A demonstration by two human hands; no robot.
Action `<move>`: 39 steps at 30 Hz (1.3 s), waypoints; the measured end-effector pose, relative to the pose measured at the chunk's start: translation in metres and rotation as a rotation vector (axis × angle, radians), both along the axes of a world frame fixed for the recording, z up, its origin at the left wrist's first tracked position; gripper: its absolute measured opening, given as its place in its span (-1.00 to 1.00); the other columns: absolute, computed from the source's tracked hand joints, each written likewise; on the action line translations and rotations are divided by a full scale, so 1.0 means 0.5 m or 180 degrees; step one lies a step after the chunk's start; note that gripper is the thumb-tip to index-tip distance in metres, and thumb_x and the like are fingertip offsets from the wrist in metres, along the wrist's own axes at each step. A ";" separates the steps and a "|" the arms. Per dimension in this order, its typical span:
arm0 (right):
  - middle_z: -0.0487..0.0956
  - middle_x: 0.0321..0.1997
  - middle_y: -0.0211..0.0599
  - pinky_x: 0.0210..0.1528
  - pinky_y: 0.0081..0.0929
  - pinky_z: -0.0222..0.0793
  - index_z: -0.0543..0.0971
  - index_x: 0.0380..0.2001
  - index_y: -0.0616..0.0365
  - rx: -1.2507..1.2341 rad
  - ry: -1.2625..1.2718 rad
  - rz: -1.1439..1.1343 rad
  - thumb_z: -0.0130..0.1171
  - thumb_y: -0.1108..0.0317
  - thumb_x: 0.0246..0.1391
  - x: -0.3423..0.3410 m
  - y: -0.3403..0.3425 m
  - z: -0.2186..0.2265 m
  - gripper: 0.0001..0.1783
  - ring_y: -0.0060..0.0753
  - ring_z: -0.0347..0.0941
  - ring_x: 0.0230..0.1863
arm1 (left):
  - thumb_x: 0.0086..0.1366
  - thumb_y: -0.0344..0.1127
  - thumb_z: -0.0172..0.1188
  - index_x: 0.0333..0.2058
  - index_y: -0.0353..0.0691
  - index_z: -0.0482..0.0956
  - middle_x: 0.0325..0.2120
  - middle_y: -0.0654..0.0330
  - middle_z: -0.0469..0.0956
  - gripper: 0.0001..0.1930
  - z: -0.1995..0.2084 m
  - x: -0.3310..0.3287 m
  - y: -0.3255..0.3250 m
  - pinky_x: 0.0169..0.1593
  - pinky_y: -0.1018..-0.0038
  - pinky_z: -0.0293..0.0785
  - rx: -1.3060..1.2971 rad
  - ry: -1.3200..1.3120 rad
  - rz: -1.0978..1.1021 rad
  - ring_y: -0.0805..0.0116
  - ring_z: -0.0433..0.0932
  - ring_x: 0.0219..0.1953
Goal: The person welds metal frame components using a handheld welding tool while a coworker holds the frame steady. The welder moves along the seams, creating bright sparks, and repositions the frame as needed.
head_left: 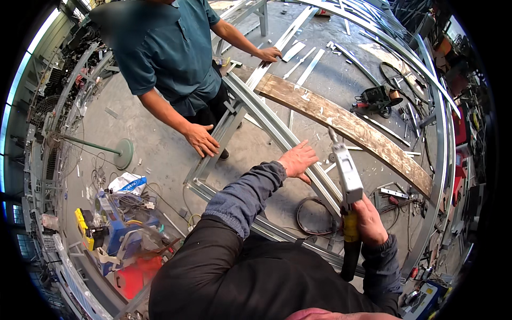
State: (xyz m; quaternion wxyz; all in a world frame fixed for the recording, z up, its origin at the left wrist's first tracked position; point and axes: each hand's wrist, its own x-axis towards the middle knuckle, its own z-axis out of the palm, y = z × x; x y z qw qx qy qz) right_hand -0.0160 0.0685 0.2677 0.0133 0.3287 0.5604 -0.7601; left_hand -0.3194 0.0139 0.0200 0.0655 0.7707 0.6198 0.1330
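My right hand (372, 220) is wrapped round a handheld welding gun (349, 173) with a light grey body, yellow collar and black hose. Its narrow nozzle points up and away, above the wooden plank. Flat on or just over a silvery grooved metal profile (266, 125) lies my left hand (298, 160), fingers stretched and holding nothing. That profile slants from far left to near right, part of a metal frame (200, 188). Across it stands a co-worker in a teal shirt (165, 64). One of the co-worker's hands (269, 54) rests on a far profile; the other hand (202, 140) is beside the frame.
A stained wooden plank (352, 133) spans the frame's right side. Offcuts (310, 68), a wire-spool machine (376, 98) and coiled hose (314, 216) lie on the floor. At left are a round-based stand (124, 154), a blue toolbox (121, 234) and a red container (136, 277).
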 end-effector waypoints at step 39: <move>0.75 0.02 0.09 0.16 -0.18 0.54 0.65 0.25 0.27 0.0861 -0.0086 0.0883 0.12 -0.28 0.47 -0.915 -0.053 -0.268 -0.24 -0.06 0.70 0.06 | 0.31 -0.05 0.17 -0.16 -0.17 0.56 -0.28 0.10 0.50 -0.68 -0.031 -0.117 0.016 0.14 0.09 0.44 0.1290 -0.0868 -0.0308 0.09 0.53 -0.13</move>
